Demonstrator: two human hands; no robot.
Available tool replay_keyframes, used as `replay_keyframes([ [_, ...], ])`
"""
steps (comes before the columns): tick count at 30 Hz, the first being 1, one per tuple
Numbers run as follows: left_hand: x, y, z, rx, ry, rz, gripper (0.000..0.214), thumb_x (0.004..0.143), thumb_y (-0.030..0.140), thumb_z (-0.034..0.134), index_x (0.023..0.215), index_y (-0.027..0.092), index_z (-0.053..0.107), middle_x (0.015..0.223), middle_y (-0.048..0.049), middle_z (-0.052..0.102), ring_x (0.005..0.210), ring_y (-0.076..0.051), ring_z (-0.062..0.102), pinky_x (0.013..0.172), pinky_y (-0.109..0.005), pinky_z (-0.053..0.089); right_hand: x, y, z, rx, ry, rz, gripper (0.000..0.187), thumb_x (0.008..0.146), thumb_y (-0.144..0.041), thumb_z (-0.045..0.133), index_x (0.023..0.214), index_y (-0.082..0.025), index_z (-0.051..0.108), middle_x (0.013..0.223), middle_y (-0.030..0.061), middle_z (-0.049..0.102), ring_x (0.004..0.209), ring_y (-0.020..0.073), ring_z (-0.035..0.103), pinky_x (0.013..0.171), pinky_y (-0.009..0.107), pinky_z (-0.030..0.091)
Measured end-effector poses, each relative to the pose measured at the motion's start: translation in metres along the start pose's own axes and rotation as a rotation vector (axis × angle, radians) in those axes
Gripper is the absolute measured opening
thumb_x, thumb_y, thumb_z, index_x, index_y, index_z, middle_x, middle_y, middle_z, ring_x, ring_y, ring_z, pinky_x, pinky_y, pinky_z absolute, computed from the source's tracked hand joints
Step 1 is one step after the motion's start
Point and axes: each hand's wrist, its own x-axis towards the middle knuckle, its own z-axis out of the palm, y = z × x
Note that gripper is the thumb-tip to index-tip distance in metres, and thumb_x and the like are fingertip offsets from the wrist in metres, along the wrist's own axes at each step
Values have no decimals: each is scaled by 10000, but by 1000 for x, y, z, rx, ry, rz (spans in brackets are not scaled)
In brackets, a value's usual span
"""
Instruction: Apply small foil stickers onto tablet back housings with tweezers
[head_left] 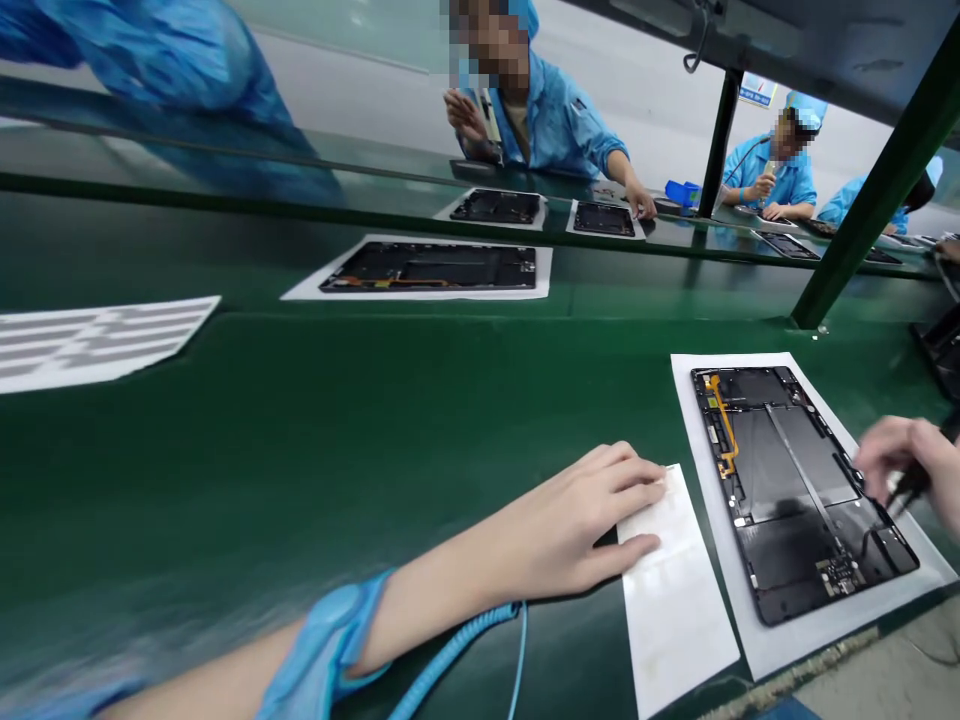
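Note:
My left hand (611,515) lies palm down with its fingers spread over a narrow white sheet (679,610). A blue wrist strap (330,640) with a coiled cord (457,645) circles that wrist. To the right, an opened tablet housing (806,490) rests on white paper (757,640), with an orange flex cable (721,430) and a small circuit board (840,577) visible inside. Over its right edge is my right hand (911,460), blurred and partly out of frame, closed around a dark slim tool (909,488) whose exact kind is unclear.
Another tablet housing (442,268) on paper lies farther back, with a printed sheet (97,340) at left. A slanted green post (877,170) rises at right. Across the bench, a person in blue (559,110) touches one of two tablet housings (604,218). More people sit beyond.

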Motion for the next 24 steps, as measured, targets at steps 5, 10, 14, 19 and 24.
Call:
replay_keyframes([
  [5, 1, 1, 0, 31, -21, 14, 215, 1011, 243, 527, 1161, 135, 636, 1198, -147, 682, 1003, -253, 591, 863, -361, 499, 52, -33, 73, 223, -413, 89, 585, 884, -726, 574, 705, -174, 651, 532, 0, 645, 509, 167, 693, 536, 241, 541],
  [10, 3, 7, -2, 61, -49, -14, 235, 995, 212, 540, 1205, 139, 615, 1152, -111, 680, 993, -243, 579, 862, -351, 479, 78, -26, 111, 287, -593, 39, 578, 725, -744, 730, 793, -189, 580, 698, 18, 702, 651, 219, 762, 586, 272, 580],
  [14, 3, 11, -2, 61, -60, -32, 267, 974, 170, 538, 1233, 142, 599, 1159, -105, 667, 973, -237, 567, 855, -349, 462, 75, -13, 120, 292, -566, 24, 579, 802, -780, 618, 793, -208, 526, 655, 25, 679, 638, 229, 758, 573, 298, 595],
  [19, 2, 11, -2, 58, -51, -32, 275, 978, 159, 507, 1239, 132, 591, 1165, -111, 655, 986, -245, 549, 869, -362, 445, 66, -6, 127, 272, -470, 1, 408, 909, -602, 574, 774, -223, 507, 640, 31, 687, 609, 216, 741, 592, 318, 606],
  [24, 2, 12, -3, 68, -41, -27, 276, 978, 152, 492, 1234, 129, 590, 1155, -102, 658, 977, -239, 540, 872, -358, 440, 66, -7, 130, 258, -414, -10, 228, 888, -396, 560, 743, -226, 512, 596, 15, 684, 561, 200, 726, 553, 287, 583],
])
